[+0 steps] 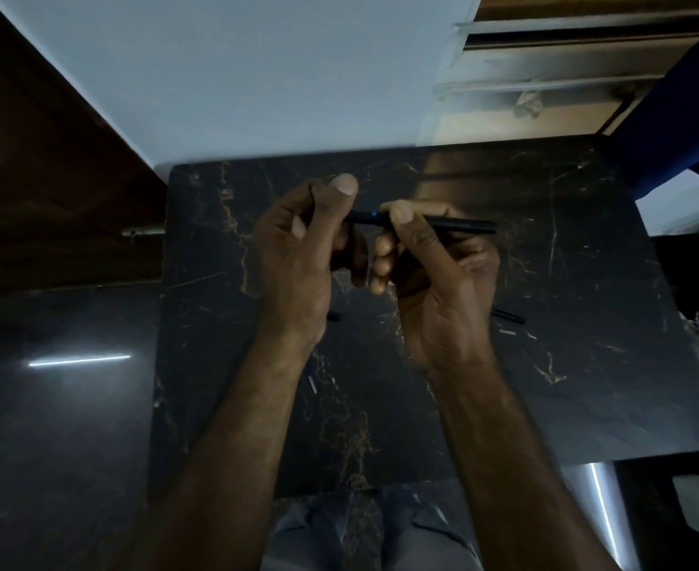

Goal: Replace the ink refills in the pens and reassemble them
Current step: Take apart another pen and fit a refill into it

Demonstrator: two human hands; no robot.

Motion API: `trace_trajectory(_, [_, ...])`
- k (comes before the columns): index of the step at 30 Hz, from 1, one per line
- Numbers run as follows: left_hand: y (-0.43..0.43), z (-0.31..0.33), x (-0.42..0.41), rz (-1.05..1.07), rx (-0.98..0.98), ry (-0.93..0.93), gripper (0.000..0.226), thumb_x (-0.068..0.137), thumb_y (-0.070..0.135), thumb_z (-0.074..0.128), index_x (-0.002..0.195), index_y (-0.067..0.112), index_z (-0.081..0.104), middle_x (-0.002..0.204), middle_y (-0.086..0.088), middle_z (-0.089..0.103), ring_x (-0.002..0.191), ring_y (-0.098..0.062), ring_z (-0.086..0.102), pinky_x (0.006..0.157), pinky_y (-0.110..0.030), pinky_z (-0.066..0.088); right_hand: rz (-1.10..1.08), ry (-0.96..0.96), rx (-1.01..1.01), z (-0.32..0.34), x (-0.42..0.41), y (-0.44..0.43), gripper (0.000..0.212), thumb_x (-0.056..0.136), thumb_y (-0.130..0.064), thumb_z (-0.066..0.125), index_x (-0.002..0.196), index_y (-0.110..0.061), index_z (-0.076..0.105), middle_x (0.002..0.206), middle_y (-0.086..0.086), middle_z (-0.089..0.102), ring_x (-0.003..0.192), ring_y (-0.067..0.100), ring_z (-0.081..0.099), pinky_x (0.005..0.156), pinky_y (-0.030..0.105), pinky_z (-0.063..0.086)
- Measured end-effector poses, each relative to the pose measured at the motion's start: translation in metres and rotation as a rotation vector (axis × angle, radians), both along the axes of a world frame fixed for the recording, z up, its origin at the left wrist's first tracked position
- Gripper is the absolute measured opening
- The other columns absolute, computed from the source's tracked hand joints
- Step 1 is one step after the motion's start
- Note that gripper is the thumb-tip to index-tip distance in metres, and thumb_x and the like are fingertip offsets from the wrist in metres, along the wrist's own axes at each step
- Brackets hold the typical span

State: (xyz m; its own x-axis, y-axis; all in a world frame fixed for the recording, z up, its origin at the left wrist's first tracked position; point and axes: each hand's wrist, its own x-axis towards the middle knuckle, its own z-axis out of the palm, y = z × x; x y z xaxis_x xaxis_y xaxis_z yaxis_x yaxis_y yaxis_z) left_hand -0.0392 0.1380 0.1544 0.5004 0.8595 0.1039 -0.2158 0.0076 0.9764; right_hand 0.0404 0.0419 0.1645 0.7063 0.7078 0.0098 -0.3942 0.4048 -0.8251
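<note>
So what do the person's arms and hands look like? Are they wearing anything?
Both arms are bare up to the frame's edge: no sleeves show. The left hand and right hand wear no gloves, and I can see no rings, watch or bracelets. The thumbnails are short and plain.

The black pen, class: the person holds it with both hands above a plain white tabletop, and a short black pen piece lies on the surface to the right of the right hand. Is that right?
One detail is wrong. The head view shows the table is dark marble with gold veins, not plain white. The rest stands: the left hand and right hand both hold the black pen, and a short black pen piece lies to the right.
</note>
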Motion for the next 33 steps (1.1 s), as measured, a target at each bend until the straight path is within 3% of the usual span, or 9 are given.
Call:
trace_trajectory(4, [0.002,0.003,-0.005,-0.187,-0.103,-0.142,0.020,0.099,0.022,0.066,0.116,0.012,0.066,0.088,-0.010,0.065,0.072,-0.031,0.066,0.060,-0.035,0.057,-0.021,0.034,-0.012,-0.002,0.007,-0.002,0.008,0.102,-0.001,0.061,0.103,0.005,0.066,0.070,0.009,0.066,0.056,0.019,0.060,0.047,0.027,0.049])
trace_trajectory(7, [-0.002,0.002,-0.007,-0.117,-0.053,-0.081,0.005,0.097,0.018,0.071,0.094,0.015,0.072,0.077,-0.001,0.069,0.064,-0.018,0.068,0.052,-0.027,0.054,-0.026,0.026,-0.011,-0.002,0.014,-0.003,0.008,0.102,-0.002,0.062,0.104,0.004,0.066,0.072,0.009,0.065,0.057,0.019,0.061,0.047,0.028,0.050])
trace_trajectory(9, [-0.004,0.001,-0.003,-0.031,-0.073,-0.018,0.025,0.098,0.024,0.072,0.074,0.020,0.066,0.064,0.004,0.060,0.052,-0.014,0.061,0.046,-0.025,0.048,-0.020,0.018,-0.013,-0.002,0.014,-0.003,0.009,0.102,-0.001,0.062,0.106,0.006,0.065,0.072,0.010,0.065,0.057,0.020,0.060,0.048,0.029,0.050])
trace_trajectory(15, [-0.003,0.001,-0.007,-0.178,-0.040,-0.064,0.016,0.098,0.022,0.072,0.113,0.018,0.070,0.086,-0.005,0.067,0.067,-0.021,0.068,0.056,-0.034,0.057,-0.020,0.007,-0.012,-0.005,0.014,-0.007,0.008,0.102,-0.001,0.060,0.103,0.004,0.066,0.074,0.011,0.064,0.059,0.020,0.060,0.048,0.029,0.050])
trace_trajectory(17, [-0.004,-0.001,-0.009,-0.152,-0.019,-0.036,0.001,0.098,0.019,0.073,0.098,0.019,0.073,0.078,0.001,0.068,0.061,-0.015,0.067,0.049,-0.028,0.054,-0.020,0.008,-0.012,-0.005,0.015,-0.008,0.008,0.101,-0.001,0.061,0.102,0.004,0.066,0.074,0.012,0.064,0.058,0.020,0.060,0.048,0.029,0.051])
trace_trajectory(20, [-0.008,-0.001,-0.004,-0.059,-0.109,0.031,0.027,0.101,0.035,0.068,0.080,0.018,0.066,0.063,-0.003,0.060,0.049,-0.021,0.060,0.045,-0.026,0.047,-0.015,0.020,-0.010,-0.006,0.011,-0.007,0.011,0.101,0.000,0.060,0.107,0.008,0.064,0.072,0.010,0.065,0.057,0.019,0.061,0.048,0.029,0.050])
trace_trajectory(24, [-0.010,-0.001,-0.006,-0.210,-0.179,-0.089,0.030,0.100,0.031,0.065,0.123,0.012,0.064,0.080,-0.015,0.062,0.070,-0.034,0.062,0.056,-0.034,0.055,-0.004,0.041,0.006,-0.008,0.006,-0.008,0.010,0.102,0.001,0.058,0.105,0.008,0.063,0.071,0.011,0.064,0.057,0.021,0.058,0.049,0.030,0.048])
trace_trajectory(28, [-0.011,-0.003,-0.010,-0.119,-0.053,-0.026,0.007,0.099,0.023,0.071,0.094,0.018,0.073,0.072,0.002,0.067,0.055,-0.016,0.065,0.047,-0.026,0.052,-0.025,0.043,-0.009,-0.008,0.010,-0.010,0.008,0.102,0.001,0.058,0.102,0.005,0.065,0.071,0.009,0.064,0.057,0.018,0.060,0.047,0.028,0.050])
trace_trajectory(33, [-0.006,-0.006,-0.012,-0.001,-0.160,0.022,0.031,0.100,0.037,0.071,0.071,0.027,0.067,0.056,0.007,0.055,0.044,-0.011,0.058,0.041,-0.023,0.045,-0.014,0.044,-0.021,-0.012,0.008,-0.011,0.013,0.103,0.000,0.057,0.111,0.009,0.062,0.074,0.009,0.064,0.059,0.017,0.061,0.048,0.027,0.051])
